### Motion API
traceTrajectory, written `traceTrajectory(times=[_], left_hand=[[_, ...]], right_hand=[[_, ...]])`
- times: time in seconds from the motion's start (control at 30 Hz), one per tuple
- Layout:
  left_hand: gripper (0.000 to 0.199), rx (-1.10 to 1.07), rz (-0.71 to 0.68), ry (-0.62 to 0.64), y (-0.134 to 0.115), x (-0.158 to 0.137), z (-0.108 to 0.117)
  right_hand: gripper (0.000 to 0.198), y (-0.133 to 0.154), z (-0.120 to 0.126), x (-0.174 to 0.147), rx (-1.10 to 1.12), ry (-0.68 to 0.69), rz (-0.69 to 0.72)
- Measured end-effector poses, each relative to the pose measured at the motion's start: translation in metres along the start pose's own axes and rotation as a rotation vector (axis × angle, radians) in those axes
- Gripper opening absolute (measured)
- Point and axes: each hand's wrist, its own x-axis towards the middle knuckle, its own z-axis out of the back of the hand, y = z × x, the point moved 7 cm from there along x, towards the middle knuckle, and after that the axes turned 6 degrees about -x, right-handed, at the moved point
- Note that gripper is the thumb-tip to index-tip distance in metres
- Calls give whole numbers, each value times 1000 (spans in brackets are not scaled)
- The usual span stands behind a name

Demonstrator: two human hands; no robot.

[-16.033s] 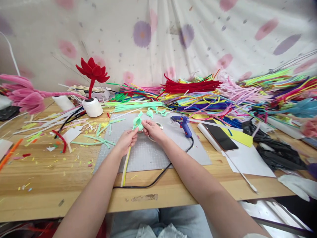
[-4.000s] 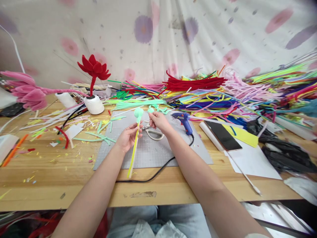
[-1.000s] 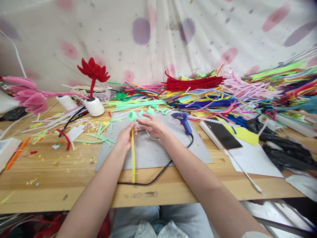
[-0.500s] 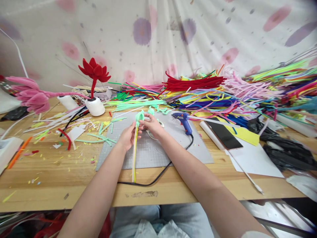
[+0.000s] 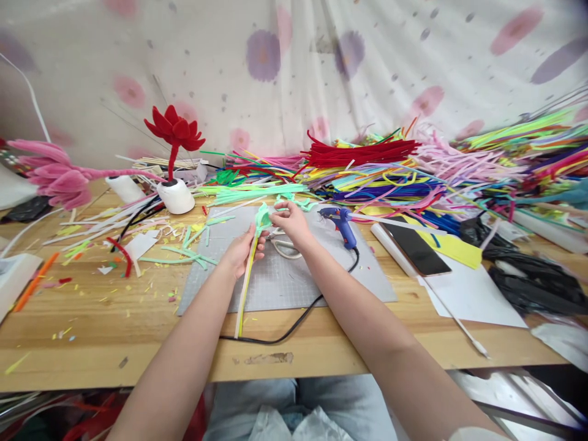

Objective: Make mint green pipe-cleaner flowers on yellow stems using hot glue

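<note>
My left hand [image 5: 244, 250] is closed around the stem of a mint-green pipe-cleaner flower [image 5: 263, 219]. Its long yellow and white pipe-cleaner stem [image 5: 245, 288] slants down toward the table's front edge. With thumb and fingertips pinched together, my right hand [image 5: 292, 224] is at the flower's right side, on the edge of a petal. Scissors [image 5: 287, 248] lie partly hidden under that hand on the grey cutting mat [image 5: 294, 285]. More mint-green curled pieces [image 5: 301, 202] lie just behind it.
A blue glue gun [image 5: 340, 226] lies right on the mat, its black cord [image 5: 294, 324] looping in front. A phone [image 5: 416, 248] rests farther right. Red flower [image 5: 174, 130] and pink flower [image 5: 59, 174] stand left, green offcuts [image 5: 195, 251] nearer. Pipe-cleaner bundles [image 5: 367, 153] line the back.
My right hand has shifted slightly right and up along the flower. The flower has turned and tilted right, and the stem's lower end has swung left. More of the scissors shows.
</note>
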Motion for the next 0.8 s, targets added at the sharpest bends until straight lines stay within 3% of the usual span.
traceTrajectory(times=[0.27, 0.5, 0.7, 0.8], left_hand=[[23, -55, -14, -11, 0, 14, 0], [20, -104, 24, 37, 2, 14, 0], [18, -158, -42, -3, -5, 11, 0], [19, -192, -2, 62, -3, 8, -5]], right_hand=[[26, -6, -1, 9, -182, -90, 35], [28, 12, -4, 10, -283, -47, 67], [33, 25, -9, 17, -373, 31, 95], [33, 28, -12, 21, -398, 91, 66]])
